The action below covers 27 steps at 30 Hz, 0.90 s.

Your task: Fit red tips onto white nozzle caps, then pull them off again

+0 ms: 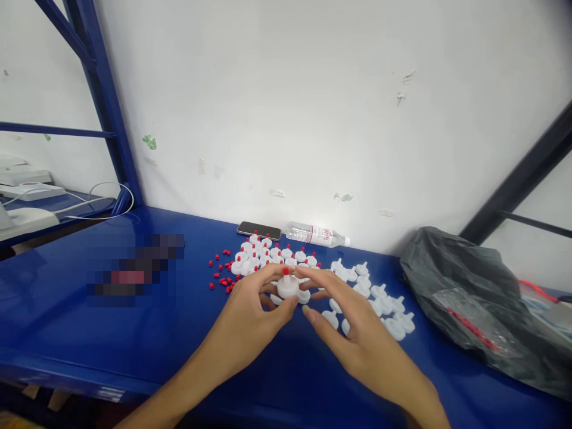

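Note:
A white round piece with a red cap (287,286) is held in my left hand (254,313), between the thumb and fingers. My right hand (353,322) is just to its right, thumb and fingers apart, with the index fingertip close to the red cap; whether it touches cannot be told. Behind my hands stand several white pieces with red caps (254,260). Loose red caps (224,282) lie to their left. Several white pieces without caps (395,327) are spread behind and right of my right hand.
A phone (259,230) and a clear bottle (316,234) lie along the wall. A black plastic bag (469,298) rests at the right on the blue table (179,351). A blurred dark object (138,268) is at the left.

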### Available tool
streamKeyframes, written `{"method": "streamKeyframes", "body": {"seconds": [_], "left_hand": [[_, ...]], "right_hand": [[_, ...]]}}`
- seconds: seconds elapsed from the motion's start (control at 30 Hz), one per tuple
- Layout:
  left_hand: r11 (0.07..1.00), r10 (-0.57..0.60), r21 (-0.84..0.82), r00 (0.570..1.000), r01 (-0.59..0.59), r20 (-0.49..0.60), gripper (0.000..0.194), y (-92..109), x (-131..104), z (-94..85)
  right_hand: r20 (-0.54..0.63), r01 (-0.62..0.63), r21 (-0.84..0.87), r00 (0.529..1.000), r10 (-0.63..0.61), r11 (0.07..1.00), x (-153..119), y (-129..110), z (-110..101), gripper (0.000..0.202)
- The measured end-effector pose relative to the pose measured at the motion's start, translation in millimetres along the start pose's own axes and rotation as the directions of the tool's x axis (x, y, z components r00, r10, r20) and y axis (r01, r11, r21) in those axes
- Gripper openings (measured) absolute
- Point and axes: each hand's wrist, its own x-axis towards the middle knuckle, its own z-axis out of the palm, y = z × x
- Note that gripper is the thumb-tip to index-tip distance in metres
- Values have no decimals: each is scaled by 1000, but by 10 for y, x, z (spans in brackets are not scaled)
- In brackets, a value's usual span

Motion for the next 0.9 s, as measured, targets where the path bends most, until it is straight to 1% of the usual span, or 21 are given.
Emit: {"method": "streamKeyframes", "body": {"seconds": [0.07, 0.13, 0.17, 0.23, 0.27, 0.3, 0.33, 0.37, 0.43, 0.5, 0.57, 0.63, 0.73, 0.8, 0.9], "left_hand": [[997, -6, -81, 1000, 6, -5, 23, -2, 4, 18], [987, -32, -155, 999, 30, -11, 19, -14, -2, 64], [979, -51, -200, 999, 49, -4, 21, -23, -9, 93], [951, -91, -293, 995, 97, 36, 28, -35, -25, 144], [941, -102, -318, 993, 114, 54, 31, -37, -34, 160], [945, -102, -307, 993, 114, 55, 33, -35, -41, 164], [963, -87, -253, 996, 94, 37, 31, -31, -49, 156], [985, -56, -163, 998, 57, 8, 27, -24, -55, 137], [997, 43, 71, 999, -41, -30, 17, -11, -68, 80], [954, 136, 275, 990, -123, -26, 19, -2, -83, 23], [897, 197, 408, 980, -169, -28, 19, 4, -100, -9], [855, 228, 483, 974, -191, -19, 17, 11, -117, -10], [828, 245, 504, 967, -246, 69, 19, 24, -133, 14], [813, 255, 510, 959, -281, 123, 22, 28, -135, 25], [772, 278, 558, 951, -305, 135, 27, 21, -132, 14]], "right_hand": [[-16, 29, -53, 999, -30, 998, 39, -14, 45, 57], [-43, 58, -172, 997, -66, 983, 78, -18, 102, 55], [-62, 78, -243, 994, -96, 967, 93, -13, 131, 53], [-113, 137, -366, 975, -189, 920, 107, 11, 179, 48], [-140, 167, -404, 960, -242, 899, 108, 26, 193, 47], [-168, 194, -420, 943, -286, 886, 107, 42, 201, 47], [-198, 214, -420, 927, -319, 882, 105, 56, 202, 47], [-227, 228, -411, 912, -342, 883, 103, 68, 198, 45], [-267, 238, -392, 895, -358, 888, 104, 82, 180, 38], [-293, 240, -400, 881, -372, 884, 109, 83, 161, 28], [-314, 233, -415, 871, -379, 879, 113, 77, 148, 22], [-339, 213, -407, 868, -364, 888, 113, 76, 141, 21], [-330, 202, -405, 877, -349, 892, 103, 91, 136, 26], [-306, 230, -442, 870, -387, 867, 96, 107, 136, 28], [-289, 268, -501, 844, -451, 823, 95, 115, 132, 28]]}}
